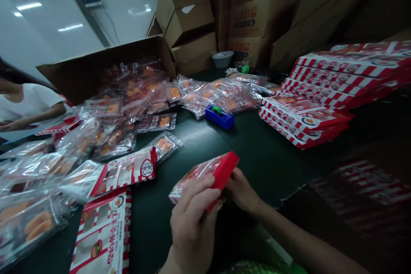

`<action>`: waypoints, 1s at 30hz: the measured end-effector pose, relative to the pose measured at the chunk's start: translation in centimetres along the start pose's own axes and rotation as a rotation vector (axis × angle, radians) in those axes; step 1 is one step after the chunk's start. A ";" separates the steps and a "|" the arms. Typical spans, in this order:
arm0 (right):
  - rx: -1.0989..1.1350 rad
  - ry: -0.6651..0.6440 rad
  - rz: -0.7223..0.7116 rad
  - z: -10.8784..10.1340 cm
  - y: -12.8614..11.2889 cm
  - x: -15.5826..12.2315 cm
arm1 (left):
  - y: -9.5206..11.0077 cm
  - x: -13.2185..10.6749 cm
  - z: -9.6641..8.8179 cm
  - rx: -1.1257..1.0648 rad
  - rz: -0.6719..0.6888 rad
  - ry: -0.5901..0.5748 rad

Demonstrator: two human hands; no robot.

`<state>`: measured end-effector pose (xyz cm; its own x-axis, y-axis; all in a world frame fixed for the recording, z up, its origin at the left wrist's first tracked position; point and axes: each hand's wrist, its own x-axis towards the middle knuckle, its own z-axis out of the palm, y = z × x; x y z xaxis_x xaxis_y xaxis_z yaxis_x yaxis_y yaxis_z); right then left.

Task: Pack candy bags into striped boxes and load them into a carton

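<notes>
A flat red-and-white cardboard box (205, 166) is tilted above the dark green table in front of me. My left hand (195, 209) is closed around its near side, fingers lying over the top face. At the box's red right end, my right hand (239, 190) grips the edge; its fingertips are partly hidden behind the box. Left of my hands lie two flat printed boxes, one with a cartoon face (128, 170) and one with a burger picture (102, 233). A clear packet with an orange-brown item (164, 144) rests just beyond them.
A blue tape dispenser (219, 117) stands mid-table. Clear packets (141, 90) spill from a large open carton (105, 62). Striped boxes are stacked (340, 77) at the right. Behind are brown cartons (250, 17) and a grey bowl (223, 59). A person in a white shirt (30, 105) is at far left.
</notes>
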<state>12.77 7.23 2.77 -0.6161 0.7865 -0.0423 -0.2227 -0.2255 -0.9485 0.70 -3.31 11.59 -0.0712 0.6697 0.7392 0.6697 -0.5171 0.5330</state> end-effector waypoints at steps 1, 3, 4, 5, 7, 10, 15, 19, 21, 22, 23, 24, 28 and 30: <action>-0.071 0.052 -0.029 -0.6 -0.4 0.4 | 0.4 -0.1 -0.4 -0.052 -0.060 0.034; -0.201 0.176 -0.078 -2.4 -1.8 1.0 | 1.2 -0.1 -1.3 -0.117 -0.114 0.074; -0.257 0.248 -0.105 -3.5 -2.9 1.0 | 1.4 -0.1 -1.7 -0.120 -0.116 0.065; -0.300 0.333 -0.132 -4.4 -4.3 0.7 | 1.6 0.1 -2.1 -0.102 -0.110 0.030; -0.418 0.404 -0.217 -5.4 -7.7 -0.6 | 1.5 0.6 -2.4 -0.030 -0.082 -0.091; -0.847 -0.059 -0.406 -4.3 -11.9 -3.2 | 1.1 1.9 -1.3 0.057 0.100 -0.299; -1.239 -0.289 -0.693 -4.2 -11.1 -5.2 | 0.7 2.0 2.0 0.043 0.298 -0.277; -1.432 -0.031 -0.990 -8.9 -8.4 -7.0 | -1.2 -0.8 2.8 -0.093 -0.354 0.069; -1.454 -0.004 -1.006 -10.5 -7.3 -7.6 | -2.3 -2.1 3.4 -0.372 -0.848 0.263; -1.447 -0.013 -1.015 -10.9 -6.8 -7.8 | -2.7 -2.6 3.9 -0.557 -1.058 0.312; -1.434 -0.035 -1.030 -10.9 -6.2 -7.8 | -3.1 -3.0 4.6 -0.744 -1.217 0.326; -1.422 -0.061 -1.051 -10.7 -5.6 -7.8 | -3.4 -3.2 5.3 -0.902 -1.324 0.308; -1.522 -0.092 -1.046 -9.2 -3.3 -7.4 | -4.0 -1.7 8.8 -1.072 -1.379 0.266; -1.642 -0.008 -0.984 -9.6 -3.1 -6.7 | -4.0 0.7 10.7 -1.105 -1.314 0.254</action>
<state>24.89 8.17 3.02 -0.7398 0.2755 0.6139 0.3820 0.9230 0.0462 5.82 4.96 5.60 -0.2866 0.8707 -0.3996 -0.6983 0.0957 0.7094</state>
